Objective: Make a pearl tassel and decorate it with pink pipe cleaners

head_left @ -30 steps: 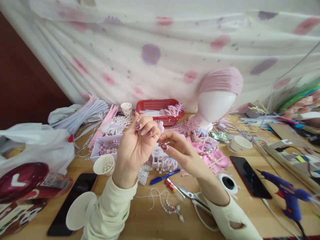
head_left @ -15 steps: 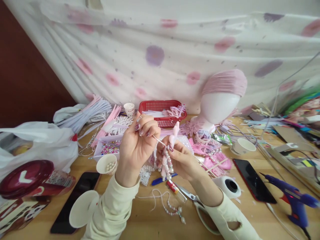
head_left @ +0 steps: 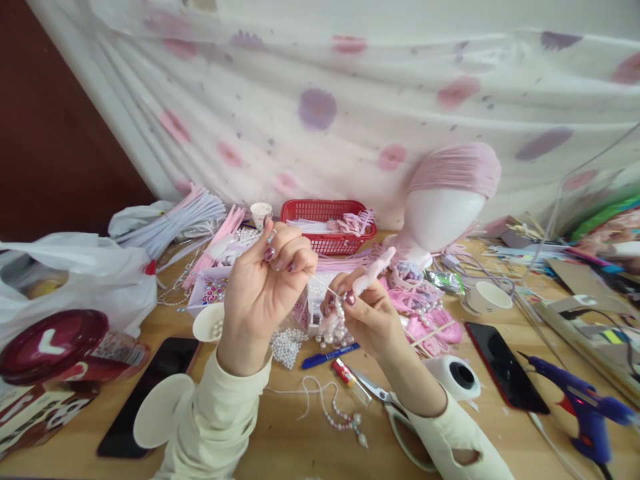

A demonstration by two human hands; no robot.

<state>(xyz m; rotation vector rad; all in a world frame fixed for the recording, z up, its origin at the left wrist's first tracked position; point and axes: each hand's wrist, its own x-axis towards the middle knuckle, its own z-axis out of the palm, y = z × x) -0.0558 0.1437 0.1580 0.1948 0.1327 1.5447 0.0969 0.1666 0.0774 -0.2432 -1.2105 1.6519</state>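
My left hand (head_left: 267,290) is raised with its fingers closed on a thin white thread (head_left: 320,282). The thread runs taut to my right hand (head_left: 373,317). That hand pinches a pale pink fuzzy ornament (head_left: 373,272), whose tip points up and right, with strands of pearl beads (head_left: 340,323) hanging below the fingers. Under the hands, a blue pen (head_left: 330,356), a red-capped tube (head_left: 351,381) and scissors (head_left: 400,417) lie on the table. In front of them rests a beaded string (head_left: 343,421) with loose white thread.
Beyond the hands stands a red basket (head_left: 325,245) and a white mannequin head (head_left: 440,217) with a pink band. Phones (head_left: 145,400) (head_left: 507,367) lie at both sides. A blue glue gun (head_left: 585,400), a white spool (head_left: 453,375), paper cups (head_left: 163,410) and a plastic bag (head_left: 115,280) surround the workspace.
My left hand has shifted slightly left and the thread between the hands is longer. The pink ornament in my right hand has tipped over to the right.
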